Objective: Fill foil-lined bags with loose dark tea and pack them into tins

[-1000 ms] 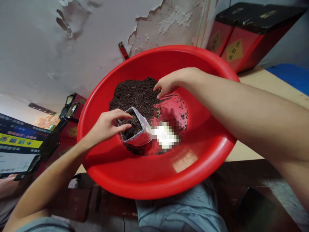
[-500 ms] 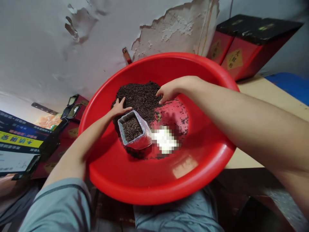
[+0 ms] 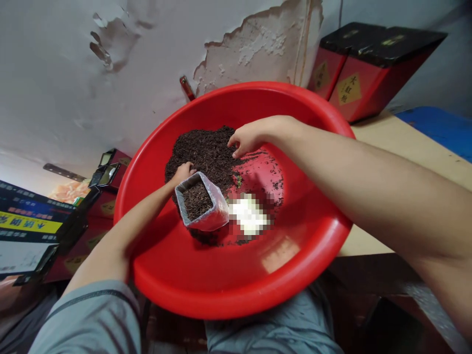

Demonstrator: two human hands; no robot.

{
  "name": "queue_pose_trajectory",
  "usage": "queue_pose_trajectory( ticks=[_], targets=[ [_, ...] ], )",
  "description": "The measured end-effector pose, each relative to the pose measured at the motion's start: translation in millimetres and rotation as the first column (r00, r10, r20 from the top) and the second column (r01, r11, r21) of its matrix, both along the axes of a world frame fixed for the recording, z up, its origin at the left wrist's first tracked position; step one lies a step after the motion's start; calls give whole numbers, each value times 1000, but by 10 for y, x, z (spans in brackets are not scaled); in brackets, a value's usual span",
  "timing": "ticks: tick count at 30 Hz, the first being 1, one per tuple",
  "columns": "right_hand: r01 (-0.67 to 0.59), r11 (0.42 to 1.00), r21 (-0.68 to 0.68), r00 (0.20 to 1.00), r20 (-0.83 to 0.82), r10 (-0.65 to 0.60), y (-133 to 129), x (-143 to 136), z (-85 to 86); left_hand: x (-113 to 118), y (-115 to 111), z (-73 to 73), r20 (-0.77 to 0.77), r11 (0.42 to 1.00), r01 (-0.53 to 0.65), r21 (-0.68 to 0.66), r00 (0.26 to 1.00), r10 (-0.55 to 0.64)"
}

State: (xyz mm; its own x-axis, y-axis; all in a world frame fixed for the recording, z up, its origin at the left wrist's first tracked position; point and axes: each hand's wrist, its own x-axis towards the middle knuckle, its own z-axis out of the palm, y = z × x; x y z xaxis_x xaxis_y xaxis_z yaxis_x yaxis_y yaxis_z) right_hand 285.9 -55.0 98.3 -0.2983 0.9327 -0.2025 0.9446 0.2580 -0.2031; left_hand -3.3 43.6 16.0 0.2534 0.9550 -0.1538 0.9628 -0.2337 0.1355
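Observation:
A wide red plastic basin (image 3: 236, 290) holds a heap of dark dried tea leaves (image 3: 202, 147). In front of the heap stands a box-shaped clear plastic bag (image 3: 216, 211), tilted and filled with the same leaves near its open mouth. My left hand (image 3: 183, 172) is curled at the heap, right beside the bag's far edge; its fingertips are partly hidden, so what it grips cannot be made out. At the heap's right edge, my right hand (image 3: 246, 140) has thumb and fingers apart, holding nothing visible. A bright blurred patch (image 3: 249, 216) lies right of the bag.
Red tins with black lids (image 3: 368, 73) stand on a pale tabletop (image 3: 391, 147) at the right, near a blue item (image 3: 438, 130). More red tins (image 3: 99, 206) and a printed carton (image 3: 27, 226) are at the left. A peeling wall (image 3: 147, 64) rises behind the basin.
The fingers of my left hand were spread over the leaves and are now curled in beside the bag. My right hand keeps much the same pose at the heap. The view has shifted slightly.

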Motion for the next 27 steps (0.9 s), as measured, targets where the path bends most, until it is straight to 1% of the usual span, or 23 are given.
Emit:
queue_pose_trajectory(
  ticks=[3,6,9,10,12,13,15,17,19,21,23,27],
  targets=[
    [-5,1000,-5,1000,-2,5,-15,-1,25,29,46,236,64,994,-40,-101,997,47],
    [3,1000,-13,1000,-20,-4,-14,0,37,30,-38,566,151,977,-39,-208,986,71],
    [21,999,-47,1000,-15,-22,-9,-7,39,13,-303,900,344,958,47,-282,937,55],
    [18,999,-51,1000,-12,-19,-5,-11,34,8,-424,986,385,956,79,-281,922,37],
    [-1,999,-43,1000,-10,1,8,-17,12,1,-678,1099,391,969,109,-223,920,-14],
    [-10,999,-36,1000,-10,10,16,-18,-5,0,-796,1123,368,974,137,-179,928,-63],
    [-29,999,-21,999,-17,28,35,-17,-46,0,-979,1121,318,969,230,-95,929,-189],
    [-42,999,-9,999,-26,41,50,-10,-90,0,-1074,1083,280,938,344,-36,905,-321],
    [-50,999,1,998,-37,50,54,-4,-123,-4,-1098,1048,265,909,416,6,876,-402],
    [-39,999,-1,998,-44,39,44,-3,-134,-10,-1095,1035,278,897,441,26,859,-430],
    [-12,1000,-18,998,-58,11,23,-9,-126,-18,-1101,1049,313,898,440,10,851,-421],
    [35,998,-47,994,-98,-40,-1,-25,-107,-36,-1112,1154,373,924,375,-79,871,-321]
  ],
)
